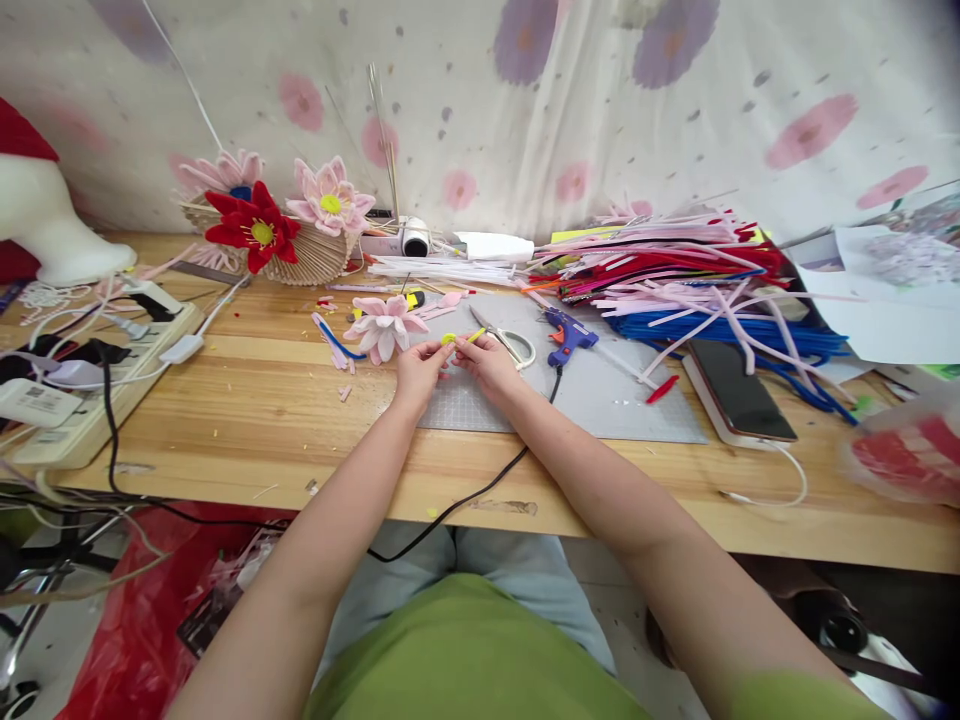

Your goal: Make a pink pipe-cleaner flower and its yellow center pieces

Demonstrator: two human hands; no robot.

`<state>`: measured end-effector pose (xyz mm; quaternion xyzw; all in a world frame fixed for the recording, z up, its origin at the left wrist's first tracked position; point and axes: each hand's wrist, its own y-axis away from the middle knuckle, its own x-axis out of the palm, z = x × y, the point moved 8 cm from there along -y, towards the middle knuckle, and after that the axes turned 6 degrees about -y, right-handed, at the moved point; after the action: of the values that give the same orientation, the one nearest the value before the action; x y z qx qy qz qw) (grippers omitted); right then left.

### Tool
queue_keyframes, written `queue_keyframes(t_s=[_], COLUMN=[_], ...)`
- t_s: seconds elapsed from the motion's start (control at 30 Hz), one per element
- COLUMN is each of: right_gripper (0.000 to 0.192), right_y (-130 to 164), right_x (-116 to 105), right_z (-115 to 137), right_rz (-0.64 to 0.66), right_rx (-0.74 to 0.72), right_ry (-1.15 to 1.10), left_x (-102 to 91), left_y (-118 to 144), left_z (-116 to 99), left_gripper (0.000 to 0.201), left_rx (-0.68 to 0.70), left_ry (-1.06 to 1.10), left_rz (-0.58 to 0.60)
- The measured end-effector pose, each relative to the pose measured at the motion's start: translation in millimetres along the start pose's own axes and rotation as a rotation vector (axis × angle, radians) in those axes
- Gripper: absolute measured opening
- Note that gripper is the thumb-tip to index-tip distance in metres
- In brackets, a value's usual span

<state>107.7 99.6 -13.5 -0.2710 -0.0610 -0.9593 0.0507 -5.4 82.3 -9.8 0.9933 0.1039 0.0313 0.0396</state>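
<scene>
Yellow coil point(448, 339) sits between your two hands, over the gray mat point(600, 390) near the middle of the tabletop point(247, 400). Your left hand point(420, 365) pinches the coil with its fingertips. Your right hand point(487, 360) pinches a short yellow stick point(475, 335) that sticks out from the coil. Both hands are pressed close, almost touching each other.

It looks like you are rolling the yellow stick into a small round middle, like the yellow hearts of the flowers by the back edge. The roll seems nearly done, since only a short end is loose. The next move calls for a tight, slow turn, with the left fingers holding firm so the coil does not spring open.

Both your arms reach straight out from your body and meet over the mat. Your wrists stay low, near the mat.

A pink flower point(384, 328) lies just left of your hands. Scissors point(510, 340) lie just behind your right hand. A blue glue gun point(568, 335) rests a bit more to the right. A big heap of fuzzy sticks point(675, 275) fills the back right part of the tabletop.
</scene>
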Motion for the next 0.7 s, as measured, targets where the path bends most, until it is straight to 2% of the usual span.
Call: queue_keyframes(t_s=[0.17, 0.23, 0.37, 0.43, 0.53, 0.63, 0.7], right_gripper=[0.032, 0.028, 0.024, 0.022, 0.016, 0.011, 0.011], right_y=[1, 0, -1, -1, 0, 1, 2], right_x=[2, -2, -7, -6, -3, 3, 5], right_z=[3, 6, 16, 21, 25, 23, 19], right_rz=[0.119, 0.128, 0.110, 0.100, 0.115, 0.224, 0.300], right_rx=[0.108, 0.143, 0.091, 0.022, -0.083, -0.142, -0.140], right_ry=[0.107, 0.191, 0.256, 0.300, 0.497, 0.746, 0.816], left_x=[-7.1, -8.7, -5.7, -3.4, 1.5, 3.9, 4.0], left_y=[-2, -3, -2, -3, -5, -8, -10], left_z=[-1, -2, -4, -2, 6, 15, 18], left_gripper=[0.027, 0.027, 0.027, 0.028, 0.029, 0.029, 0.028], left_rx=[0.007, 0.012, 0.033, 0.035, 0.012, 0.021, 0.047], left_ry=[-0.042, -0.047, -0.099, -0.177, -0.371, -0.565, -0.626], left_rz=[-0.059, -0.063, -0.021, 0.022, 0.155, 0.285, 0.320])
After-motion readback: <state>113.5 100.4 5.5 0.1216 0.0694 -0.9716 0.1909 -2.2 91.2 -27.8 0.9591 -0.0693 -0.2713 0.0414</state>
